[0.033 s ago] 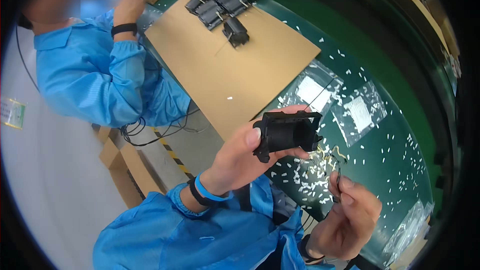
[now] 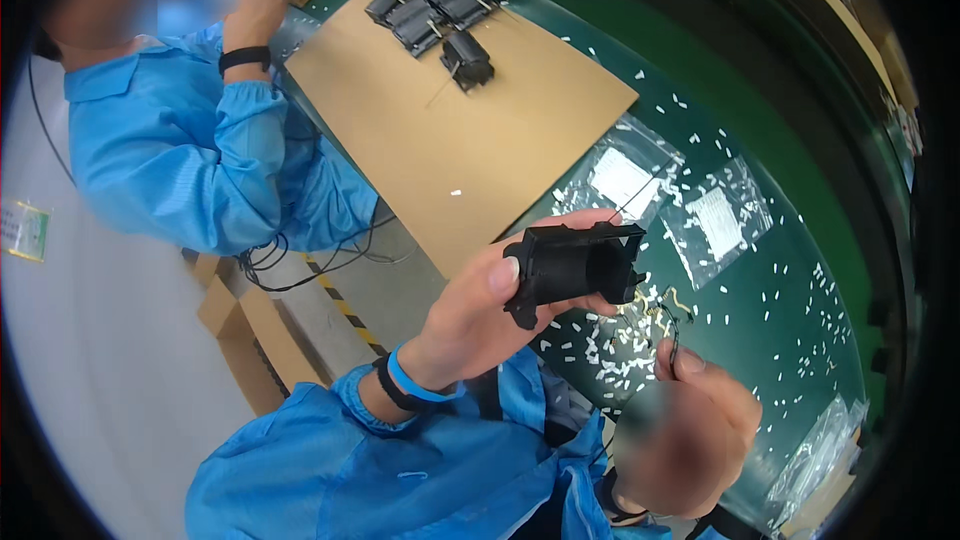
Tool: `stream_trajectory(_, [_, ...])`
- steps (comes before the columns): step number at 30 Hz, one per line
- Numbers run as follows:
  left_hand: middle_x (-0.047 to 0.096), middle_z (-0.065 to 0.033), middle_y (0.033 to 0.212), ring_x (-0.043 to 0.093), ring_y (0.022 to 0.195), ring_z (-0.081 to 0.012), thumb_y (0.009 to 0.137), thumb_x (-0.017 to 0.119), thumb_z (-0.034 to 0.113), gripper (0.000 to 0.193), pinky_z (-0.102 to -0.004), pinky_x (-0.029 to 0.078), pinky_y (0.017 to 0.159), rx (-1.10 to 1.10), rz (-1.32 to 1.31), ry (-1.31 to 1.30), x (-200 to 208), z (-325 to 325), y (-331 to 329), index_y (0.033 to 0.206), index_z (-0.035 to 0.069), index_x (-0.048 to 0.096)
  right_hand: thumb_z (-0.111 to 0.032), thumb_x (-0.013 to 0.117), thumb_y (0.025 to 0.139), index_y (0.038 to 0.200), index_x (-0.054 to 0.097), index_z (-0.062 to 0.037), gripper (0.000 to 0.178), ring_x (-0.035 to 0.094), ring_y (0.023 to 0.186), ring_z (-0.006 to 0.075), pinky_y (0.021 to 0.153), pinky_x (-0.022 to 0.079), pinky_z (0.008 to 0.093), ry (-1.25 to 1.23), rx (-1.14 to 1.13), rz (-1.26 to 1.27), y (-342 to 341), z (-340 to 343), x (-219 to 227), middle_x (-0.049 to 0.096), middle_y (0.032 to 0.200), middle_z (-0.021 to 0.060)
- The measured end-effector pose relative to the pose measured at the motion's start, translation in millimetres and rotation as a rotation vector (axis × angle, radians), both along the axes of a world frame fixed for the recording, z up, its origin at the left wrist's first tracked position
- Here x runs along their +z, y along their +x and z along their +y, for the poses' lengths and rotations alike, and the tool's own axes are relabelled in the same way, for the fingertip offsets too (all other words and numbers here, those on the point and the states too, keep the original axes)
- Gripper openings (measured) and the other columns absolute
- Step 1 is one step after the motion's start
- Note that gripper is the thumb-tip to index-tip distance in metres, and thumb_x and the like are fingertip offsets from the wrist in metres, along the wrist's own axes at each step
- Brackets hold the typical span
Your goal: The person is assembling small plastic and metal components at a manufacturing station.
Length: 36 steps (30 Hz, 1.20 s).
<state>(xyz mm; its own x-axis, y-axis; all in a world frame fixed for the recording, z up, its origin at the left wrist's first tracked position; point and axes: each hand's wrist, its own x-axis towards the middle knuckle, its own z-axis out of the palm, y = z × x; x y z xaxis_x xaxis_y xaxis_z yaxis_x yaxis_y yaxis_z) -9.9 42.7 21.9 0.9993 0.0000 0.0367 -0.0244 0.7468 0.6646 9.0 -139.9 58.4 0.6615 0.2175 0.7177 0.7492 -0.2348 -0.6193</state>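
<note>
My left hand (image 2: 475, 300) grips a black plastic housing (image 2: 570, 270) with a hollow, rounded middle, the thumb pressing its left end. A thin dark wire sticks up from its upper right edge. Lower right, my right hand (image 2: 715, 400) pinches a thin, dark, curved wire-like piece (image 2: 673, 352) between thumb and fingers; its exact kind is unclear, and part of this hand is blurred. The piece's tip lies just above a pile of small white pieces (image 2: 620, 365) and yellowish wire bits on the green table (image 2: 740, 340). The housing and right hand are apart.
A brown cardboard sheet (image 2: 450, 150) bears several similar black housings (image 2: 430, 5) at its far end. Clear bags with white labels (image 2: 715, 225) lie on the table, and another plastic bag (image 2: 815, 455) lies at right. Left, a co-worker in a blue sleeve (image 2: 245, 130) holds something small.
The view has shifted very slightly. My right hand and its dark piece have moved a little; the left hand still holds the housing in the same place.
</note>
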Motion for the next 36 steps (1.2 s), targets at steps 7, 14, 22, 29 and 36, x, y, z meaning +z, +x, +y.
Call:
stream_trajectory(7, [0.034,-0.0252,0.153,0.052,0.127,-0.0323,0.089,0.058,0.056,0.098,-0.0478,0.044,0.102,-0.027,0.007,0.064,3.2,-12.0,-1.7,0.151,-0.011,0.022,0.017,0.053,0.089,0.105,0.056,0.008,0.018,0.072,0.087,0.0347,0.078,0.064,0.0388,-0.073,-0.015,-0.002,-3.3,-7.7,-1.3,0.063,0.102,0.0274])
stream_trajectory(14, [0.038,-0.0271,0.149,0.058,0.121,-0.0323,0.088,0.061,0.054,0.099,-0.0466,0.046,0.102,0.014,0.066,0.088,10.0,-18.7,1.9,0.15,-0.012,0.023,0.019,0.061,0.082,0.098,0.059,0.0083,0.019,0.072,0.087,0.0339,0.081,0.061,0.0383,-0.146,0.017,0.022,0.5,-5.9,-3.3,0.066,0.099,0.0272])
stream_trajectory(22, [0.042,-0.0276,0.144,0.054,0.125,-0.0343,0.087,0.066,0.048,0.095,-0.0479,0.047,0.101,-0.02,0.027,0.103,0.8,-26.5,6.9,0.152,-0.007,0.023,0.018,0.062,0.08,0.095,0.062,0.0066,0.019,0.071,0.087,0.0313,0.078,0.06,0.0345,-0.079,0.001,0.169,10.0,-14.2,-8.2,0.07,0.099,0.0257])
stream_trajectory(29, [0.049,-0.0273,0.138,0.051,0.129,-0.0375,0.088,0.065,0.042,0.092,-0.05,0.051,0.099,0.135,0.154,0.098,-24.4,-23.0,-7.2,0.154,-0.001,0.019,0.006,0.071,0.08,0.1,0.068,0.0055,0.02,0.07,0.092,0.0309,0.08,0.059,0.0344,-0.019,0.049,0.234,19.1,-14.2,-23.3,0.07,0.104,0.019])
stream_trajectory(36, [0.048,-0.0293,0.136,0.051,0.128,-0.0374,0.094,0.059,0.028,0.083,-0.0434,0.059,0.091,-0.028,0.1,-0.025,-21.1,-24.4,17.2,0.154,-0.005,0.012,0.004,0.068,0.082,0.102,0.06,0.0027,0.021,0.063,0.084,0.0304,0.071,0.053,0.0367,-0.012,-0.061,0.239,26.0,-20.3,-28.2,0.061,0.096,0.0142])
